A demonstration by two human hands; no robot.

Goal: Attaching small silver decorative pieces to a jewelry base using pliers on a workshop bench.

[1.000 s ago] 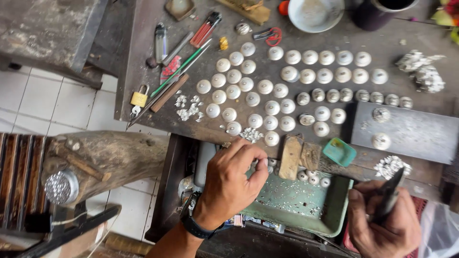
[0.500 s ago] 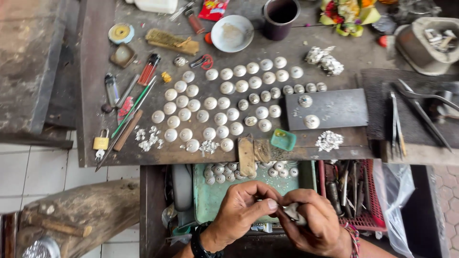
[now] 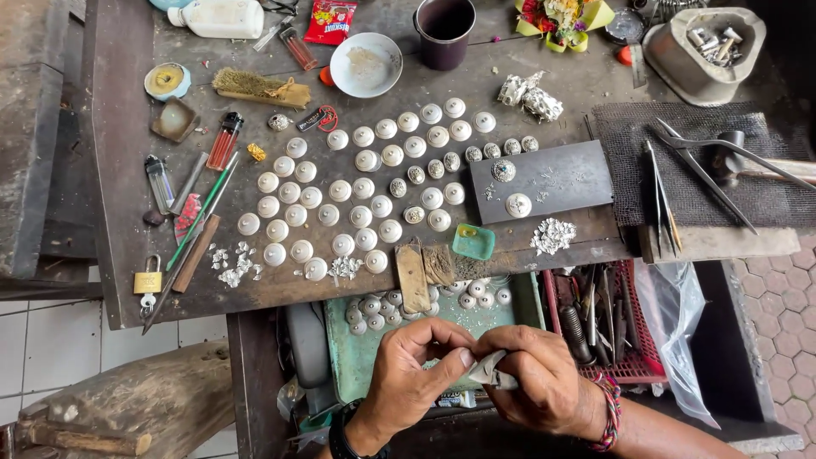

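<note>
Nearest the viewer, the left hand (image 3: 412, 374) and the right hand (image 3: 544, 378) meet fingertip to fingertip over the open drawer. Both are pinched narrow around a small grey metal piece (image 3: 491, 371); whether it is a tool tip or a scrap of sheet cannot be told, since the fingers cover most of it. It looks light, thin and stiff, probably smooth and easy to let slip, so a fingertip pinch at its edges, as both hands hold it here, seems the sound grip.

Just beyond the hands lies a green metal tray (image 3: 361, 353) in the drawer, holding several small silver domed buttons (image 3: 374, 308). To the right of the right hand, a red plastic basket (image 3: 633, 361) carries dark hand tools.

Farther off, on the dark wooden bench (image 3: 119, 255), rows of round silver-white domed discs (image 3: 340, 190) spread out beyond the left hand; they look light and easily dented. Beyond the right hand sits a dark steel block (image 3: 561, 174) bearing two ornate buttons, with long steel tweezers (image 3: 663, 200) further right. At the far edge stand a white ceramic bowl (image 3: 366, 65) and a dark mug (image 3: 444, 30).
</note>
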